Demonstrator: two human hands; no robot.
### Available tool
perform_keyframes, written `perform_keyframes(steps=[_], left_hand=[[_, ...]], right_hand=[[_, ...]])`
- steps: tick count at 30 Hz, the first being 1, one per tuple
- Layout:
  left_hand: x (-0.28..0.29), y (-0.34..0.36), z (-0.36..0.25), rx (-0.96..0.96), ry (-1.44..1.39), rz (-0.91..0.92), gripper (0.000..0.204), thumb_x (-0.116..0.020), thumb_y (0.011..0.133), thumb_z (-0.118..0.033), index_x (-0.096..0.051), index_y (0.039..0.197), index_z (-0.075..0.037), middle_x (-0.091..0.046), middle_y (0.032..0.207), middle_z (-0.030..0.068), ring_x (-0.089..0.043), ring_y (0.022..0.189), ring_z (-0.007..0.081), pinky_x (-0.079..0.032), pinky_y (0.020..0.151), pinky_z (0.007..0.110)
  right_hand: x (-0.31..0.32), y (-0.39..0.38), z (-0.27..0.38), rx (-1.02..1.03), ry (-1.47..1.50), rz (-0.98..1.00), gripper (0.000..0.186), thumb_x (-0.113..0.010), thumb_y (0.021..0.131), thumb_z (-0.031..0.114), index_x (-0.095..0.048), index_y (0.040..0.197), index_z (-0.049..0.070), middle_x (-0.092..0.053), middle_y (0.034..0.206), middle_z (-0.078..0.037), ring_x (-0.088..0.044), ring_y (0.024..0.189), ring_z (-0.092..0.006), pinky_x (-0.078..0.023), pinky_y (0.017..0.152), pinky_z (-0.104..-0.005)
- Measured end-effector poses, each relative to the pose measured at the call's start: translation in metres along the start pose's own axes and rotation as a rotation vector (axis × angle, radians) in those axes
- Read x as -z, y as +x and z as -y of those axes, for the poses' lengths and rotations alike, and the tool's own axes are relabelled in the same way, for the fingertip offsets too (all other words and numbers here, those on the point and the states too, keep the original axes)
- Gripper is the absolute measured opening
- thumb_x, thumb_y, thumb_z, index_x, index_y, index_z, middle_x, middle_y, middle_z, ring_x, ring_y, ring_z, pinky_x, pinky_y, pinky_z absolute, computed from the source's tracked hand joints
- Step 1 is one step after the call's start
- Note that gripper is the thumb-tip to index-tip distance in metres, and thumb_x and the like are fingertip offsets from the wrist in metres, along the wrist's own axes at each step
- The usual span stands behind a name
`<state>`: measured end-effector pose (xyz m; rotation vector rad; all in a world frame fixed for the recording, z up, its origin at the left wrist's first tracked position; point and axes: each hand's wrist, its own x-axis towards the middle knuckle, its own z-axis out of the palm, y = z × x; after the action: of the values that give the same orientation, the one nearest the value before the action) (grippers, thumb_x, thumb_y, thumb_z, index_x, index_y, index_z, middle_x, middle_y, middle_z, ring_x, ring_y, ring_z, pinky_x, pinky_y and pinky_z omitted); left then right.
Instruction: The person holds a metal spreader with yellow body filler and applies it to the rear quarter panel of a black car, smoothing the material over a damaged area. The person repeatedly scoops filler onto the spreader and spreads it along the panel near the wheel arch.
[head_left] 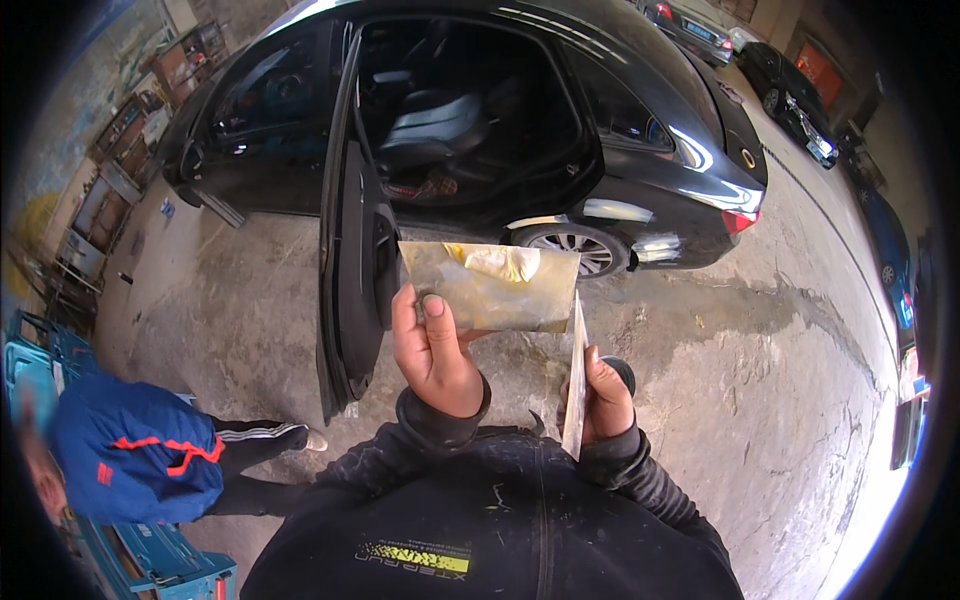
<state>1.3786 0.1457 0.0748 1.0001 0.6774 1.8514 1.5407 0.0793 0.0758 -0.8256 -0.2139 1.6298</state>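
Observation:
My left hand grips a flat rectangular mixing board by its near left corner, thumb on top. Along the board's far edge lies a lump of cream and yellow putty, and dull smears cover the rest of it. My right hand is closed on a thin flat blade, likely a putty spreader, seen nearly edge-on. The blade's upper tip is close to the board's right corner; whether they touch I cannot tell. Both hands are in front of a black car with pale filler patches around its rear wheel.
The car's rear door stands wide open just left of my hands. A person in a blue jacket is at the lower left by teal tool cases. Cluttered shelves line the left wall. More cars stand at the far right.

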Motion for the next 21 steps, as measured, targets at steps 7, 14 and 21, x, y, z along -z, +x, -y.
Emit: perform_keyframes(steps=[7, 14, 21], left_hand=[[-0.003, -0.004, 0.001, -0.006, 0.003, -0.031, 0.04, -0.047, 0.11, -0.025, -0.041, 0.139, 0.002, -0.06, 0.12, 0.0119, -0.065, 0.103, 0.0174, -0.061, 0.081, 0.031], [-0.002, -0.007, -0.001, -0.017, 0.004, -0.032, 0.039, -0.046, 0.11, -0.024, -0.042, 0.139, 0.002, -0.06, 0.122, 0.0121, -0.065, 0.103, 0.0173, -0.061, 0.081, 0.032], [-0.003, -0.004, -0.004, -0.084, 0.03, -0.002, 0.04, -0.042, 0.11, -0.02, -0.04, 0.14, 0.006, -0.064, 0.118, 0.0186, -0.072, 0.097, 0.0254, -0.065, 0.077, 0.038]], right_hand=[[-0.028, -0.003, 0.008, -0.098, 0.015, -0.088, 0.036, -0.056, 0.104, 0.045, -0.063, 0.088, 0.014, -0.055, 0.062, 0.001, -0.053, 0.047, -0.0151, -0.045, 0.043, -0.0321], [-0.013, 0.001, 0.015, 0.019, 0.111, 0.028, 0.03, -0.057, 0.104, 0.04, -0.062, 0.095, 0.012, -0.061, 0.07, -0.003, -0.061, 0.056, -0.0177, -0.05, 0.049, -0.0325], [0.015, 0.008, 0.005, 0.596, -0.287, 0.131, 0.032, -0.058, 0.105, 0.018, -0.064, 0.12, -0.009, -0.074, 0.109, -0.012, -0.069, 0.094, -0.0163, -0.051, 0.089, -0.0283]])
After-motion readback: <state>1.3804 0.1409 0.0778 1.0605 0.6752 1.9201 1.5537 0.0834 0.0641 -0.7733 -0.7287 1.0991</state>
